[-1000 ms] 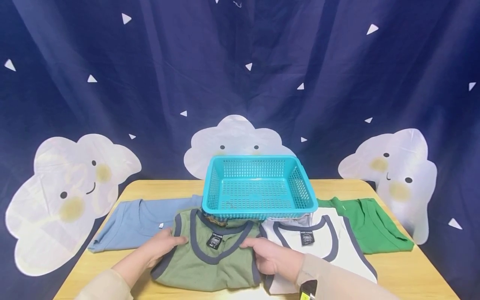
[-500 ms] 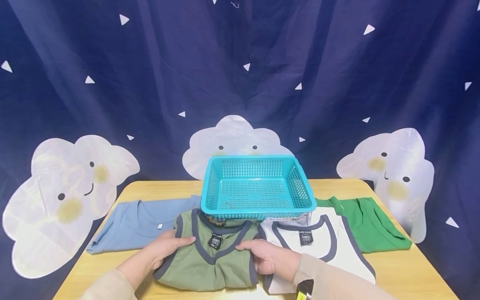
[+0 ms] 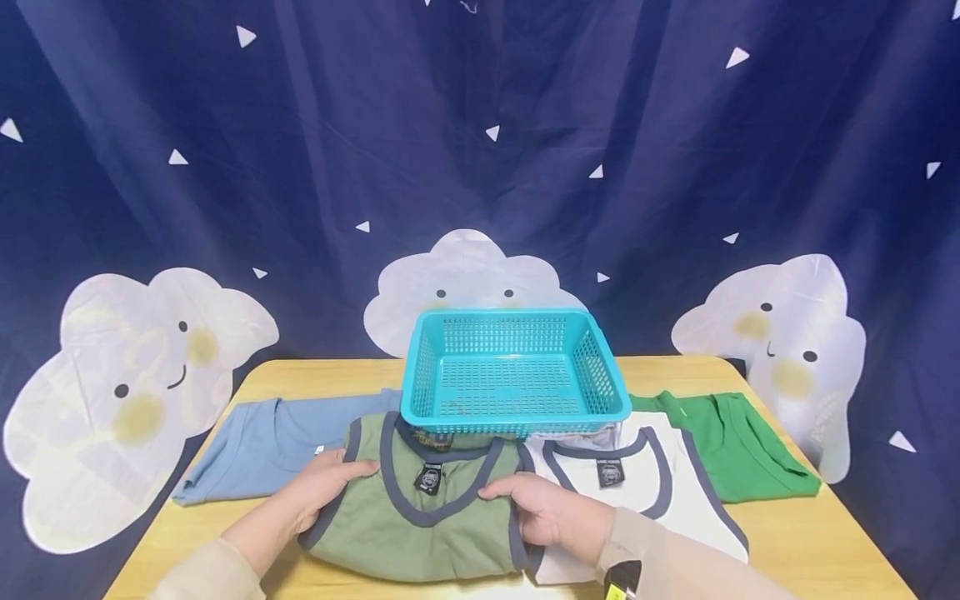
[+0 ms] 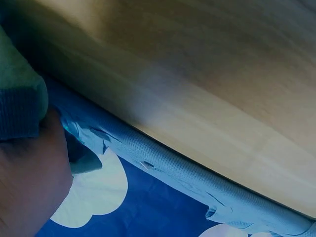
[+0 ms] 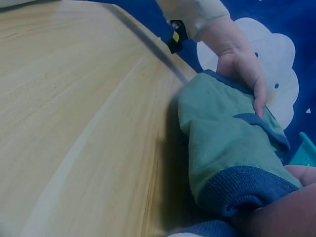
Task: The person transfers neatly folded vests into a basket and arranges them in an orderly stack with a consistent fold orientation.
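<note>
In the head view, an olive-green tank top (image 3: 420, 546) with navy trim and a black neck label is held front side up before the basket. My left hand (image 3: 322, 487) grips its left side, thumb on top and the other fingers hidden beneath. On the opposite side, my right hand (image 3: 543, 508) holds it with the thumb near the neckline. The right wrist view shows the green cloth (image 5: 222, 128) folded in layers between both hands, slightly above the table. Part of its edge (image 4: 17, 74) shows by the left hand (image 4: 29, 182) in the left wrist view.
A turquoise plastic basket (image 3: 510, 375) stands at the back centre, seemingly over clothes. A white tank top (image 3: 682, 500) lies beside my right hand. A green shirt (image 3: 757, 467) is at far right, a blue shirt (image 3: 255, 446) at left, all on the wooden table (image 3: 817, 558).
Both hands first moved slightly together, bunching the tank top's neckline into a point, then drew apart again, so the neckline is rounded and spread now. The basket and other clothes stayed put.
</note>
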Demonstrator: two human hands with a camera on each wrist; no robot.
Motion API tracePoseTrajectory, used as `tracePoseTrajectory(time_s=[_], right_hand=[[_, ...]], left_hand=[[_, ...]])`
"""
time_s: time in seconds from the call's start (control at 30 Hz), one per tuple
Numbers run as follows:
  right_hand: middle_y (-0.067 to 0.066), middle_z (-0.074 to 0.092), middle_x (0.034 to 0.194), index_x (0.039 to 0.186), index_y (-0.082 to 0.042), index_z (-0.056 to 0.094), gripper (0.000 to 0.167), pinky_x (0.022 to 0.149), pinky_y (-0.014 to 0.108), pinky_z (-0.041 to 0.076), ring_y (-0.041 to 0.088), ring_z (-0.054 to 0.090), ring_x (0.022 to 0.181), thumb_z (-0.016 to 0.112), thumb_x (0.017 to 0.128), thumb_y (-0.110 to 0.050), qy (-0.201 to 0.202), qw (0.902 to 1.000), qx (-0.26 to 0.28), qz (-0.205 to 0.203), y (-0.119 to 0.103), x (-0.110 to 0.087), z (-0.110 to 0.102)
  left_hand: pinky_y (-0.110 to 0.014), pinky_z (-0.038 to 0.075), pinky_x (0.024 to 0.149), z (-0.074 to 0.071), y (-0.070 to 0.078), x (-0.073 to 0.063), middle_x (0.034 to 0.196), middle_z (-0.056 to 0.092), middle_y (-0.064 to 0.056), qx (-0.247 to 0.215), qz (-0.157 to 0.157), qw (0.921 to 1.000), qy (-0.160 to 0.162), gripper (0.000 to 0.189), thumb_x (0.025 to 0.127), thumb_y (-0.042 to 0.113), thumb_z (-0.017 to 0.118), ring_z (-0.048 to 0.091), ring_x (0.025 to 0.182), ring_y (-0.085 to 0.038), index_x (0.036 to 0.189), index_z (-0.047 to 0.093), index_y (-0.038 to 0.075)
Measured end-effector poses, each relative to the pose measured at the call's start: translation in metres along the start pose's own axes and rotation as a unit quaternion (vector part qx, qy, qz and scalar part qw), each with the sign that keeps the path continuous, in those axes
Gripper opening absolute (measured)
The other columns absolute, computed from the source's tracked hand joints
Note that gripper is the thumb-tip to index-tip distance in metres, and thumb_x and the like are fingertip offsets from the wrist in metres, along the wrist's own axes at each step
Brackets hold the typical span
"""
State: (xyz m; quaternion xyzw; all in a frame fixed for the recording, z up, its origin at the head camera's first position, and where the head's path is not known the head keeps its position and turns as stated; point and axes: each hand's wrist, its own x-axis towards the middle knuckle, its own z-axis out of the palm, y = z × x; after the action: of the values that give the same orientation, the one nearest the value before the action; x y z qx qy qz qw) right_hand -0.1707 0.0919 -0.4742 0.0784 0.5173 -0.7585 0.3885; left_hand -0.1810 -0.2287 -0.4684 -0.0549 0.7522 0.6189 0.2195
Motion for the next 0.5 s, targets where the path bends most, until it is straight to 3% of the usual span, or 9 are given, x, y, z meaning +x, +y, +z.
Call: tracePoseTrajectory(time_s=[0.17, 0.5], right_hand=[[0.011, 0.071, 0.102, 0.108, 0.004, 0.056, 0.017, 0.095, 0.038, 0.055, 0.020, 0.072, 0.094, 0.053, 0.093, -0.002, -0.012, 0.9999, -0.009, -0.008, 0.000, -0.003, -0.003], [0.012, 0.072, 0.103, 0.110, 0.003, 0.058, 0.020, 0.095, 0.041, 0.055, 0.024, 0.071, 0.098, 0.053, 0.091, 0.000, -0.010, 0.9995, -0.006, -0.030, 0.004, -0.011, -0.003]], left_hand=[[-0.037, 0.058, 0.080, -0.001, 0.001, -0.002, 0.099, 0.074, -0.007, 0.001, -0.002, 1.0000, 0.001, 0.047, 0.095, 0.033, 0.066, 0.071, 0.087, -0.025, 0.126, 0.055, -0.001], [-0.037, 0.059, 0.081, -0.004, 0.004, -0.007, 0.098, 0.075, -0.009, -0.032, -0.002, 0.9991, -0.029, 0.041, 0.096, 0.031, 0.064, 0.073, 0.088, -0.026, 0.121, 0.056, -0.001]])
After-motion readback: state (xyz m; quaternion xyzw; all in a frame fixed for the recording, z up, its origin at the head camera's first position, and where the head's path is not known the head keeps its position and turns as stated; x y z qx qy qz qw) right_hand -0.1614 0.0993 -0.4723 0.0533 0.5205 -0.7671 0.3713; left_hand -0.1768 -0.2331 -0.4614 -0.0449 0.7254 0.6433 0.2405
